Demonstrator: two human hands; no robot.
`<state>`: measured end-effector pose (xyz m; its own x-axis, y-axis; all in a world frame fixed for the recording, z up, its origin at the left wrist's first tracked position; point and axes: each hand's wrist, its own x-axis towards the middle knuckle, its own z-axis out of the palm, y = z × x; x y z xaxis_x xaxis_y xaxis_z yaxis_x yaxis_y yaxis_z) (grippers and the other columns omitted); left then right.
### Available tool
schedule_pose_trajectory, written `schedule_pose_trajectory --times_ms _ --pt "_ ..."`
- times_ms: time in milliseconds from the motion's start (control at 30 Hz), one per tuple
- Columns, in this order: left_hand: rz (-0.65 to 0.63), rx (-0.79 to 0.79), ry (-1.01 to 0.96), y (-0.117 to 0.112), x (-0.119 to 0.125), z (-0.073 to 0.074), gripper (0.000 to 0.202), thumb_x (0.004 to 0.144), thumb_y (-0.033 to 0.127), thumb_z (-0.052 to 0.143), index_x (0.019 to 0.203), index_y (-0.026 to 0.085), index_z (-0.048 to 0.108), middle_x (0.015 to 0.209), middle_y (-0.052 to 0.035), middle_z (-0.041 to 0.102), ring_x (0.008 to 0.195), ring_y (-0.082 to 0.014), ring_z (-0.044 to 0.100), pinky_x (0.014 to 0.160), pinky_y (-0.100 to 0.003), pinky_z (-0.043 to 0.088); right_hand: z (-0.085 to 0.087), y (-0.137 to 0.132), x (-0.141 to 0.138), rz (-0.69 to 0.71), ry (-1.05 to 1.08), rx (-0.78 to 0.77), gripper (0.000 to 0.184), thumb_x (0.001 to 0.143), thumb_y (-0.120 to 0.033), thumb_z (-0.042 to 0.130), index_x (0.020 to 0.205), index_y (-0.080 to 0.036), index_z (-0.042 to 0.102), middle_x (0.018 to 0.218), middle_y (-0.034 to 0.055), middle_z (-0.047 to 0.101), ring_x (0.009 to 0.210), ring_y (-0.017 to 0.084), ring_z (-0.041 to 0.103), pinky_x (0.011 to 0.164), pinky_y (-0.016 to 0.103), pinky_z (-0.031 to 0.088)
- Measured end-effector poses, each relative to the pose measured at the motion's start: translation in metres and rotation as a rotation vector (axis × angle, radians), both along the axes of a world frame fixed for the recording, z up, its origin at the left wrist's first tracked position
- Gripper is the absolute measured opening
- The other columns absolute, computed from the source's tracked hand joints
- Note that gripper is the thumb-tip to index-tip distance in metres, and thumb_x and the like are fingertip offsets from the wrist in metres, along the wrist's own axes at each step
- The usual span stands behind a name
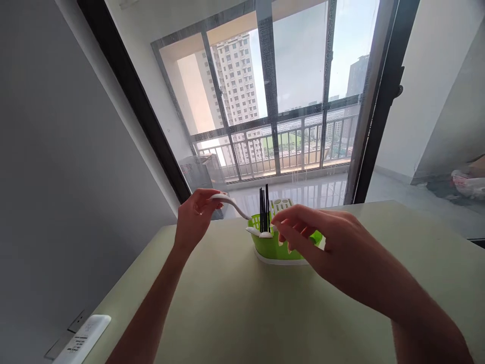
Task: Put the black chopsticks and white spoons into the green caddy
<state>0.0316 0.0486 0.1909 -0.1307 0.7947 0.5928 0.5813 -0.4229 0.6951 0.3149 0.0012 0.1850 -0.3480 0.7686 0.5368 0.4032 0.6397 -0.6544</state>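
The biggest trouble I could cause from here is shoving or tipping the green utensil caddy [275,249], which stands near the far edge of the pale green desk [227,303]; my right hand [337,240] hangs in front of its right part, and a careless push would do it. That hand is half curled, thumb and index close together by the rim; I cannot tell whether they grasp anything. Swung left, those fingers could knock the black chopsticks [262,217], which stand nearly upright in the caddy. My left hand [194,216] pinches one end of a white spoon [228,199], whose other end reaches the caddy's left rim, inside or not I can't make out. The pinch looks shallow, so the spoon could twist loose and drop, or nudge the two white spoon ends [265,235] over the near rim.

Counting down in size: one desk, one caddy, two hands, at least three chopsticks, overlapping too much to number exactly, one held spoon and two resting spoon ends.
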Motion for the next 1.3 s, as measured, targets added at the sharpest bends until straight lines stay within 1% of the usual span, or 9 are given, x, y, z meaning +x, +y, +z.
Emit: schedule_pose_trajectory --times_ms 167,300,533,767,867,967,1133,1233,1300 --pt "-0.061 -0.043 0.080 0.033 -0.005 -0.047 0.019 0.094 0.038 0.069 0.104 0.023 0.073 0.104 -0.0040 0.082 0.086 -0.0196 0.079 0.086 -0.034 0.061 -0.002 0.002 0.005 0.005 -0.017 0.022 0.017 0.104 -0.039 0.056 0.100 -0.030 0.070 0.081 -0.0060 0.075 0.071 0.011 0.070 0.063 0.021 0.052" --pt "-0.152 -0.064 0.230 0.045 -0.006 -0.073 0.017 0.097 0.036 0.064 0.106 0.024 0.071 0.107 -0.0035 0.081 0.095 -0.0210 0.079 0.092 -0.036 0.060 -0.002 0.004 0.007 -0.001 -0.016 0.004 0.016 0.104 -0.040 0.057 0.102 -0.031 0.070 0.085 -0.0060 0.076 0.073 0.011 0.071 0.064 0.021 0.053" --pt "-0.239 -0.114 0.341 0.058 -0.010 -0.094 0.013 0.097 0.029 0.061 0.104 0.024 0.070 0.105 -0.0033 0.081 0.102 -0.0230 0.077 0.098 -0.039 0.058 0.001 0.003 0.006 -0.017 -0.014 0.010 0.014 0.104 -0.036 0.057 0.101 -0.031 0.070 0.083 -0.0065 0.076 0.072 0.011 0.071 0.063 0.020 0.052" --pt "-0.248 -0.167 0.377 0.062 -0.006 -0.102 0.015 0.094 0.024 0.061 0.103 0.026 0.073 0.108 -0.0013 0.080 0.103 -0.0226 0.073 0.098 -0.039 0.056 0.000 0.006 0.006 -0.002 -0.041 -0.005 0.014 0.103 -0.036 0.057 0.103 -0.030 0.070 0.087 -0.0053 0.078 0.073 0.011 0.071 0.063 0.020 0.052" --pt "-0.190 -0.178 0.341 0.058 -0.010 -0.104 0.023 0.093 0.025 0.060 0.114 0.027 0.071 0.118 -0.0028 0.077 0.109 -0.0228 0.071 0.097 -0.039 0.055 -0.001 0.006 0.005 -0.008 -0.034 0.006 0.014 0.103 -0.034 0.057 0.100 -0.030 0.070 0.086 -0.0050 0.078 0.072 0.012 0.071 0.062 0.021 0.052" --pt "-0.056 -0.199 0.264 0.048 -0.020 -0.114 0.032 0.092 0.026 0.058 0.124 0.024 0.065 0.125 -0.0076 0.074 0.109 -0.0244 0.070 0.090 -0.039 0.057 -0.002 0.006 0.005 -0.013 -0.037 -0.007 0.017 0.103 -0.037 0.056 0.099 -0.030 0.071 0.083 -0.0044 0.077 0.071 0.012 0.071 0.061 0.022 0.052" --pt "0.097 -0.293 0.099 0.012 -0.034 -0.159 0.028 0.095 0.036 0.054 0.117 0.020 0.064 0.124 -0.0122 0.073 0.105 -0.0251 0.072 0.079 -0.036 0.058 -0.011 0.021 -0.001 -0.080 -0.077 -0.002 0.022 0.103 -0.041 0.054 0.106 -0.028 0.071 0.100 0.0016 0.078 0.082 0.018 0.073 0.061 0.025 0.053" --pt "0.079 -0.379 0.023 -0.015 -0.038 -0.188 0.029 0.091 0.040 0.058 0.109 0.020 0.068 0.115 -0.0118 0.076 0.099 -0.0254 0.074 0.076 -0.035 0.059 -0.032 0.045 -0.017 -0.194 -0.131 0.036 0.030 0.103 -0.039 0.050 0.122 -0.024 0.068 0.126 0.0089 0.072 0.107 0.027 0.071 0.083 0.040 0.058" --pt "0.061 -0.414 -0.024 -0.030 -0.040 -0.200 0.031 0.091 0.042 0.057 0.108 0.019 0.069 0.110 -0.0114 0.078 0.095 -0.0249 0.075 0.078 -0.036 0.060 -0.052 0.061 -0.032 -0.262 -0.194 0.030 0.040 0.103 -0.038 0.050 0.136 -0.020 0.062 0.146 0.0160 0.059 0.132 0.034 0.059 0.104 0.051 0.051"
